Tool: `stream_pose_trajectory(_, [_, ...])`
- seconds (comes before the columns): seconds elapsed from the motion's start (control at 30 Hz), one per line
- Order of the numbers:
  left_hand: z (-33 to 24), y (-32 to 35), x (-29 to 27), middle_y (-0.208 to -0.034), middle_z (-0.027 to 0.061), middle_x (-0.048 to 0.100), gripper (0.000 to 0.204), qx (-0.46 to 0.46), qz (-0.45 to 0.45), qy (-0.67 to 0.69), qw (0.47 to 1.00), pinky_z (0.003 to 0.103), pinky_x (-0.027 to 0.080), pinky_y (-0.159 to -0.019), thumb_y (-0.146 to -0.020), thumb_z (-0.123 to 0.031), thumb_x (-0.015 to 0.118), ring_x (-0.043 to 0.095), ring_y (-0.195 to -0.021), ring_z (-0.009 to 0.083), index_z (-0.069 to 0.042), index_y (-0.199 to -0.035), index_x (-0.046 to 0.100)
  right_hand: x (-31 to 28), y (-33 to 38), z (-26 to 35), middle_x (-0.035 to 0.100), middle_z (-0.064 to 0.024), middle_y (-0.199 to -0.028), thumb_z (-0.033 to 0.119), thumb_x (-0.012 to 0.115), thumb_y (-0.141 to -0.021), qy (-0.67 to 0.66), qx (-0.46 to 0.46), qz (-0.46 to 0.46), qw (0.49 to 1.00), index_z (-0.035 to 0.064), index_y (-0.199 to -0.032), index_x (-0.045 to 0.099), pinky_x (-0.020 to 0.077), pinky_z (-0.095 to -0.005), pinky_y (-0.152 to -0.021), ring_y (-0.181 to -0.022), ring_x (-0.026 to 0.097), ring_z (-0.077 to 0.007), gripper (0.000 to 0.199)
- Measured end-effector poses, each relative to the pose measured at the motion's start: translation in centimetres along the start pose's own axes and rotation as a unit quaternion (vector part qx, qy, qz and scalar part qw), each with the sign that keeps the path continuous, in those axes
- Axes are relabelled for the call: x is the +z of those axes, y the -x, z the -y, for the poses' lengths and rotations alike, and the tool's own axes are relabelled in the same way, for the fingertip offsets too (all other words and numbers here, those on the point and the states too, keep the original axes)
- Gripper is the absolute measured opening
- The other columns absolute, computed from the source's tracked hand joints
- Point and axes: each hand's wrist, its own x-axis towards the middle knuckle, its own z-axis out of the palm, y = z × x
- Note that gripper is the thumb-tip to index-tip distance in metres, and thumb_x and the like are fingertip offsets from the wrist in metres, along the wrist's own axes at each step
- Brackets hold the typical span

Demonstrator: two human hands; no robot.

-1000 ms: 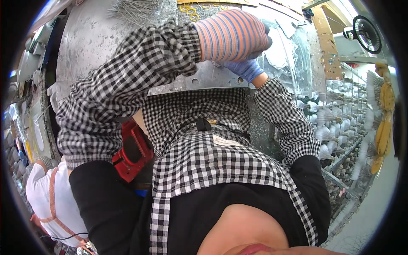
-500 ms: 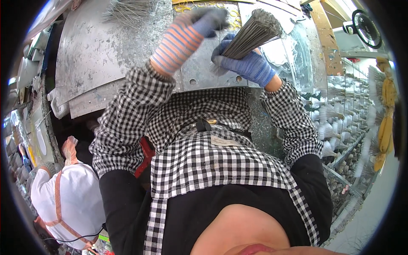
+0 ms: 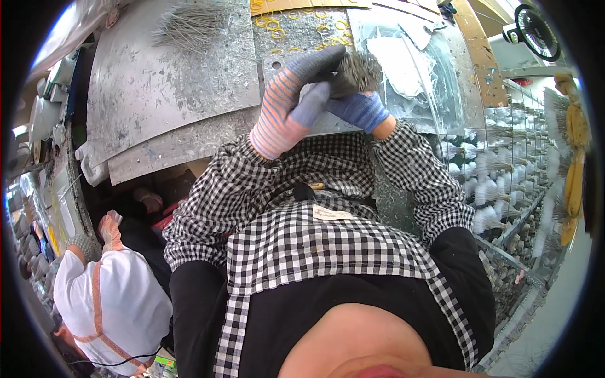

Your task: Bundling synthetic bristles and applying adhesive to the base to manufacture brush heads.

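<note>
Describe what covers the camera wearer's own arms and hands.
The left hand wears an orange-and-blue striped glove, partly dark grey; the right hand, a streaky blue glove. Black-and-white checked oversleeves, gathered at the wrists, meet black upper sleeves.

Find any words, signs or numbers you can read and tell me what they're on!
None can be read.
Small cream rectangular tag on the black-and-white checked cloth apron: any marks are too small and blurred.
Small bright-green item at lower left: too blurred to tell whether it has writing.
Grey bundle of thin strands in the blue-gloved right hand: no writing shows.
</note>
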Motion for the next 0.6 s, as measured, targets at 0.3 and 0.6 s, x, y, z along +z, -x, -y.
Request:
stream_pose_trajectory(0.3, [2.7,-3.6,-0.5,-0.110,0.0060,0.069,0.058,-0.049,0.223,0.005,0.974,0.032,0.054,-0.090,-0.077,-0.013,0.084,0.065,-0.101,0.0158,-0.007,-0.128,0.060,0.0,-0.8,1.6,0.067,-0.0115,-0.106,0.034,0.078,-0.078,-0.038,-0.103,-0.075,0.991,0.0088,-0.117,0.065,0.0541,-0.0391,-0.086,-0.099,0.066,-0.0293,0.048])
stream_pose_trajectory(0.6, [-2.2,-2.8,2.4,-0.070,-0.0008,0.047,0.029,-0.138,-0.151,0.271,0.941,0.029,0.047,-0.057,-0.092,-0.020,0.072,0.054,-0.063,0.0129,-0.006,-0.112,0.055,0.2,1.8,6.4,0.070,-0.0177,-0.109,0.036,0.082,-0.078,-0.287,0.131,0.025,0.948,0.0024,-0.128,0.055,0.0556,-0.0369,-0.086,-0.101,0.070,-0.0281,0.066])
